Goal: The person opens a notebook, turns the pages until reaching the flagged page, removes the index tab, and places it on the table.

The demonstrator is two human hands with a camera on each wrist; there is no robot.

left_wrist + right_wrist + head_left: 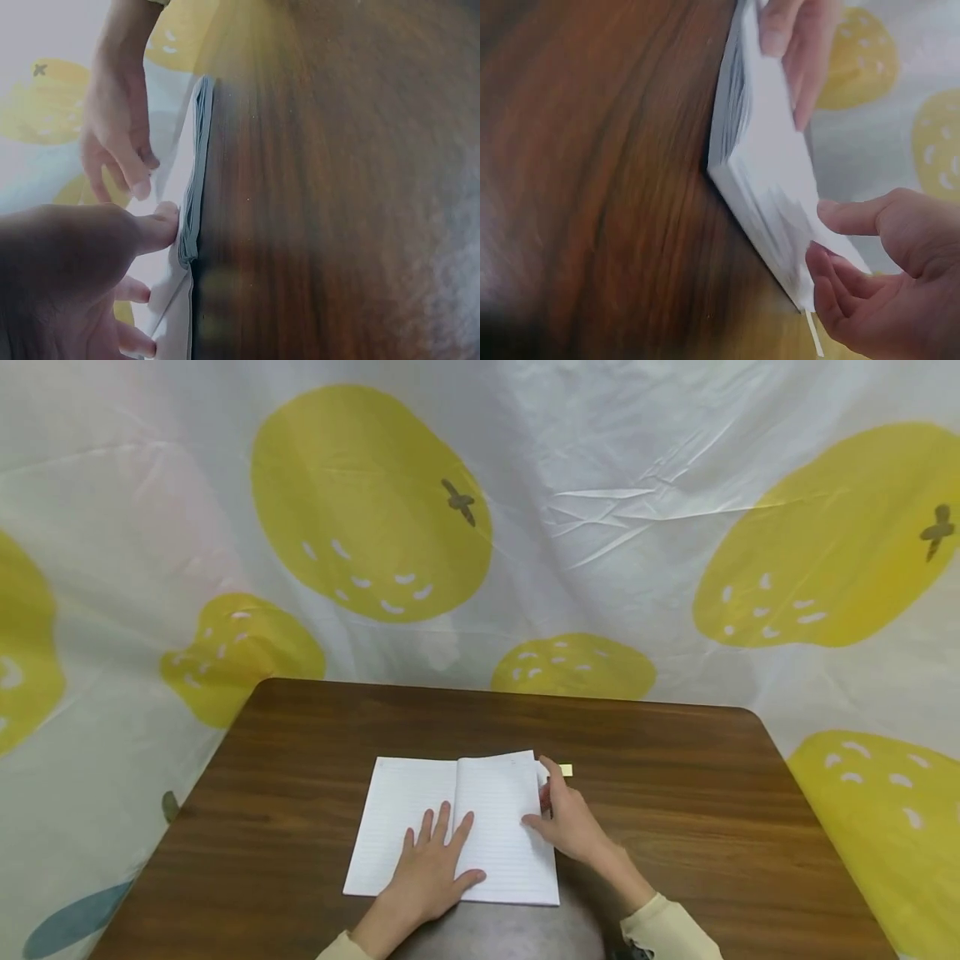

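Head view shows an open notebook (457, 827) lying flat near the middle of the brown bench (675, 827). At its 6 o'clock the left hand (431, 868) presses down with straight, spread fingers across the centre fold. At 3 o'clock the right hand (566, 818) has its fingers curled on the page edge. A small yellow slip (566, 769) (perhaps a sticky tab) sits just beyond, at 1 o'clock. The sheets look thin, light and floppy, easily creased, best lifted by a corner. Only faint ruled lines show; no writing is readable
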